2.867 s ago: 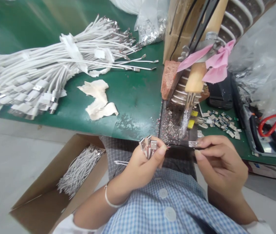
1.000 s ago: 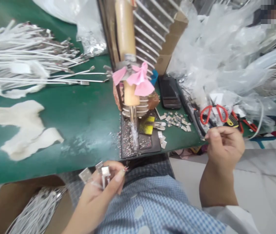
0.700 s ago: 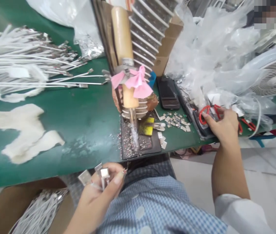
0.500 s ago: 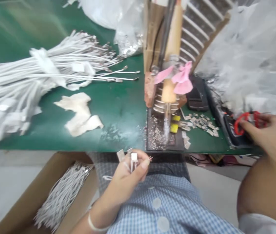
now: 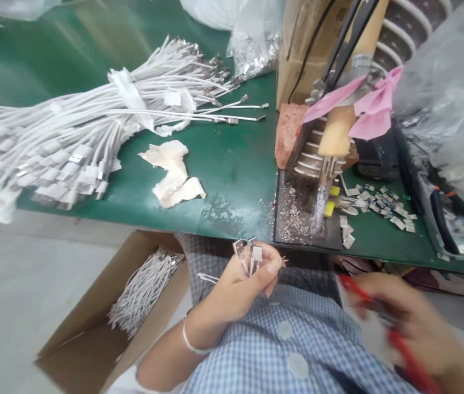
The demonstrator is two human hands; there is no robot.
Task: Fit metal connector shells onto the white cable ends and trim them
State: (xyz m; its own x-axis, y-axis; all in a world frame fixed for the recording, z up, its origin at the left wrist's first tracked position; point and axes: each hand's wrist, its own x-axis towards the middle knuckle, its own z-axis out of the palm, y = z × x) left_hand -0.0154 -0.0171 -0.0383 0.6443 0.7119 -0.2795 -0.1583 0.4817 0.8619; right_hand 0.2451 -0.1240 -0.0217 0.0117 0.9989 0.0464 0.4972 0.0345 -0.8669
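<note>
My left hand is closed round a few short white cables, their metal USB plugs sticking up between the fingers, just below the table edge. My right hand is smeared by motion at the lower right, above my checked shirt, and grips red-handled scissors. A soldering iron with a wooden handle and pink ribbon leans tip down over a dark, solder-spattered plate.
A big bundle of white cables lies on the green table, beside crumpled paper. Small metal shells are scattered right of the plate. A cardboard box of cables sits below left. Plastic bags pile up at the right.
My right hand reached to the tray at the right, took the red scissors and came back toward my lap. The left hand kept its hold on the cables.
</note>
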